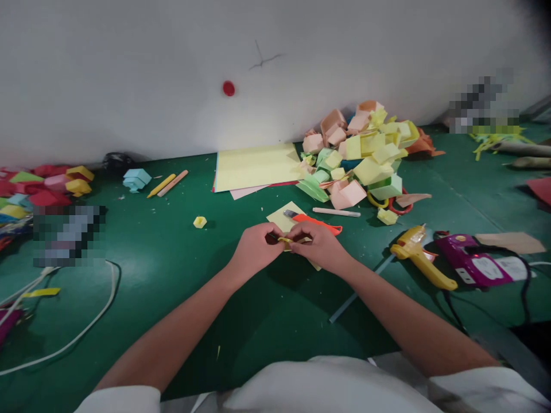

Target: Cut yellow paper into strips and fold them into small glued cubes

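can't make out the yellow scrap (284, 240), mostly covered by left hand (257, 245) and right hand (318, 241), left of the glue gun (424, 265); possibly folded paper. can't identify the pixelated object (71, 235), far left of the gun. see a red sheet (540, 192), right of the gun, cut off.
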Demonstrator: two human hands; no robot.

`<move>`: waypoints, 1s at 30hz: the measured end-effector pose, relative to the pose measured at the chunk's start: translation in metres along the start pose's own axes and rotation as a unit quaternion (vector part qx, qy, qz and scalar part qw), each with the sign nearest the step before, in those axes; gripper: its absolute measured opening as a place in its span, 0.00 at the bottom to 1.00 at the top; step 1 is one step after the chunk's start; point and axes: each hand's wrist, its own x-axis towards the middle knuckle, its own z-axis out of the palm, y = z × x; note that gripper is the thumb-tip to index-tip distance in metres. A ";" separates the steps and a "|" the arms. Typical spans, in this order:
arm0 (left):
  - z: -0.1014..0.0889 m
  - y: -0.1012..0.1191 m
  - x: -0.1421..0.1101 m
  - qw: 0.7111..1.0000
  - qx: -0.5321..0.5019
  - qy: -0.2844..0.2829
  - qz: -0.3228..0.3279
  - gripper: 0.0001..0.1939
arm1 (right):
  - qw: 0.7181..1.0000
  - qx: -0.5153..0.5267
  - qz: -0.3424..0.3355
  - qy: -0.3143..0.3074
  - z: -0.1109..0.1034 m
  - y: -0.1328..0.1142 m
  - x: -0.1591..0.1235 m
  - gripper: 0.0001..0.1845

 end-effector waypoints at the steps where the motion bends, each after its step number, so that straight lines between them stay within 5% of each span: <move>1: -0.001 0.000 0.000 1.000 0.003 0.006 0.001 0.03 | 1.000 0.019 0.007 -0.011 0.000 -0.001 0.000 0.10; 13: -0.004 0.011 -0.004 0.997 -0.044 0.046 0.034 0.03 | 0.970 0.226 0.078 -0.054 -0.001 -0.002 0.001 0.14; 30: -0.004 0.018 -0.009 0.992 -0.098 0.048 0.059 0.06 | 0.936 0.315 0.132 -0.082 -0.002 -0.010 -0.002 0.14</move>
